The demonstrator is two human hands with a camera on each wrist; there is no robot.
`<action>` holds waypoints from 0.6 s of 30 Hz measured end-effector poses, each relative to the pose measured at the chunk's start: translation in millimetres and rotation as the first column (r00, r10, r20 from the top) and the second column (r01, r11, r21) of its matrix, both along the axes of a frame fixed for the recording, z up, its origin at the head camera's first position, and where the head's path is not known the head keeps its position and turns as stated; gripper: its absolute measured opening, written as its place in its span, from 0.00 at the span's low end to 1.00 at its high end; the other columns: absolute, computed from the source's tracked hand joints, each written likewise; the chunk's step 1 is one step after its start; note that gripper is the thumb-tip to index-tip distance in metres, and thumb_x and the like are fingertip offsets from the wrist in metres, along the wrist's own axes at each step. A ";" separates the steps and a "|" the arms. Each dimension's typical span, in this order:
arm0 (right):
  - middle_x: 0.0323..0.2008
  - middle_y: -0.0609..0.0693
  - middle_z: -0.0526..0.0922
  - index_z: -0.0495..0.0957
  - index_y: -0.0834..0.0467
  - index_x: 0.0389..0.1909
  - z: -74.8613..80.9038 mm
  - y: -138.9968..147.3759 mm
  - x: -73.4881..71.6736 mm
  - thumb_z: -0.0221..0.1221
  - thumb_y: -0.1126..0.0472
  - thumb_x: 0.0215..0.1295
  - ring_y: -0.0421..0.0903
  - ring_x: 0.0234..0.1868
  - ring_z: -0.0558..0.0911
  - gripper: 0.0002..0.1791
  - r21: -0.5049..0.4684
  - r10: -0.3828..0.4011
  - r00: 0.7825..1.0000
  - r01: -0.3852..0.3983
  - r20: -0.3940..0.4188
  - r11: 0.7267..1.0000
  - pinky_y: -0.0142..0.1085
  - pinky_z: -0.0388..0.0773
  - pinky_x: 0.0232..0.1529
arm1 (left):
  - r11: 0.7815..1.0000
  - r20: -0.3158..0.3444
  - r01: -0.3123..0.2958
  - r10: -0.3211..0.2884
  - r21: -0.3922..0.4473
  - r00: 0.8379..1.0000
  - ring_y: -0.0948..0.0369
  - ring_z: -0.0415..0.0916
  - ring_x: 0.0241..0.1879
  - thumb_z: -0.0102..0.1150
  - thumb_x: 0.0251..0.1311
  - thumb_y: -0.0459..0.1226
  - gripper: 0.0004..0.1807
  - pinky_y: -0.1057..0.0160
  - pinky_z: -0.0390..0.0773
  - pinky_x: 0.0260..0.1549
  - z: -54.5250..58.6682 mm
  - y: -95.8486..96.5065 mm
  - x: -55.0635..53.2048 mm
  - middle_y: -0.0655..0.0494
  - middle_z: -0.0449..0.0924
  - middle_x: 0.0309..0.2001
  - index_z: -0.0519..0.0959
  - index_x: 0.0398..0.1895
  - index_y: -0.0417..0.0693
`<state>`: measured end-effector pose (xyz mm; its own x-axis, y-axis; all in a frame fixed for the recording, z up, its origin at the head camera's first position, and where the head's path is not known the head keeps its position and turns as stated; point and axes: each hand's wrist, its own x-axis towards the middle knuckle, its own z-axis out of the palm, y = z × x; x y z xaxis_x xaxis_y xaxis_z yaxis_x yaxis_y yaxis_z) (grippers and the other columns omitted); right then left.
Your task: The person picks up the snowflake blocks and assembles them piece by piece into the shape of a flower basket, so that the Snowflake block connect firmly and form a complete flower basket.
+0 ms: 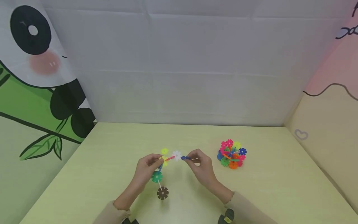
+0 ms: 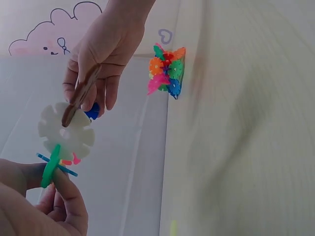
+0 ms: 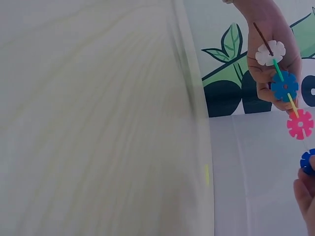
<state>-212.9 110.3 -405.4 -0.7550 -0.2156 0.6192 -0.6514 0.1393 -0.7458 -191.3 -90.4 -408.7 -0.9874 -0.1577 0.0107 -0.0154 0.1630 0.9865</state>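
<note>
A chain of notched plastic snowflake discs hangs between the two hands, off the table. My left hand (image 1: 146, 169) pinches it near a yellow disc (image 1: 165, 161). Below that hand dangle a green disc (image 1: 157, 176) and, at the end, a brown disc (image 1: 162, 193). Toward the other side the chain runs through a pink disc (image 3: 300, 124), seen edge-on from the head, to a white disc (image 1: 176, 155). My right hand (image 1: 202, 169) holds a dark blue disc (image 1: 185, 158) between thumb and fingers, at the white disc's edge.
A multicoloured cluster of joined discs (image 1: 232, 154) sits on the pale table (image 1: 265, 180), right of the hands. One loose yellow disc (image 1: 164, 151) lies just beyond the left hand. A white backdrop (image 1: 193, 62) rises behind the table, with printed panels at both sides.
</note>
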 end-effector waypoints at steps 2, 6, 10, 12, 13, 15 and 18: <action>0.28 0.57 0.80 0.74 0.68 0.30 -0.9 0.1 -0.2 0.62 0.81 0.53 0.54 0.31 0.82 0.09 -0.006 -0.005 1.000 0.005 0.003 1.000 0.42 0.82 0.33 | 1.000 0.002 0.001 -0.001 0.007 1.000 0.60 0.75 0.30 0.59 0.61 0.30 0.08 0.67 0.77 0.27 -0.3 1.0 0.1 0.52 0.79 0.29 0.79 0.40 0.31; 0.28 0.58 0.80 0.74 0.68 0.30 -4.2 0.1 -1.2 0.61 0.81 0.54 0.54 0.32 0.82 0.08 -0.029 -0.002 1.000 0.002 0.008 1.000 0.41 0.82 0.34 | 1.000 0.013 0.015 -0.016 0.027 1.000 0.59 0.76 0.31 0.59 0.61 0.30 0.08 0.66 0.77 0.28 -1.6 2.4 0.5 0.52 0.80 0.29 0.79 0.40 0.31; 0.29 0.60 0.79 0.73 0.70 0.31 -10.4 -0.1 -4.4 0.61 0.78 0.56 0.53 0.33 0.82 0.06 -0.070 0.020 1.000 -0.019 0.013 0.997 0.39 0.82 0.34 | 0.999 0.033 0.032 -0.032 0.020 0.999 0.59 0.76 0.32 0.59 0.62 0.31 0.08 0.64 0.76 0.29 -2.4 3.3 0.4 0.52 0.81 0.31 0.79 0.41 0.33; 0.30 0.61 0.79 0.74 0.70 0.31 -17.2 0.3 -8.5 0.62 0.77 0.57 0.51 0.33 0.82 0.06 -0.087 0.034 0.999 -0.033 0.009 0.996 0.38 0.82 0.33 | 0.999 0.040 0.050 -0.050 0.010 0.998 0.59 0.75 0.32 0.58 0.62 0.32 0.09 0.64 0.76 0.29 -2.0 3.4 -0.2 0.53 0.81 0.32 0.79 0.42 0.34; 0.30 0.61 0.79 0.74 0.69 0.32 -20.8 0.5 -10.6 0.62 0.77 0.57 0.50 0.33 0.82 0.06 -0.095 0.038 0.999 -0.037 0.004 0.995 0.38 0.82 0.33 | 0.998 0.038 0.064 -0.064 0.004 0.997 0.59 0.75 0.32 0.58 0.62 0.32 0.09 0.63 0.76 0.29 -1.7 3.6 -0.7 0.53 0.81 0.32 0.79 0.42 0.35; 0.30 0.60 0.79 0.75 0.68 0.32 -27.7 1.0 -14.8 0.62 0.77 0.56 0.48 0.33 0.82 0.06 -0.103 0.040 0.999 -0.041 -0.007 0.994 0.37 0.82 0.33 | 0.994 0.030 0.106 -0.106 -0.008 0.994 0.59 0.73 0.32 0.58 0.63 0.33 0.09 0.63 0.76 0.28 -0.5 3.9 -2.1 0.53 0.80 0.33 0.79 0.43 0.36; 0.31 0.59 0.80 0.76 0.66 0.33 -33.4 2.1 -18.2 0.63 0.77 0.56 0.46 0.34 0.82 0.07 -0.128 0.042 0.999 -0.043 -0.007 0.991 0.36 0.81 0.33 | 0.984 0.014 0.175 -0.175 -0.019 0.985 0.59 0.71 0.32 0.57 0.65 0.35 0.11 0.63 0.76 0.28 2.7 5.0 -4.9 0.54 0.79 0.35 0.80 0.45 0.37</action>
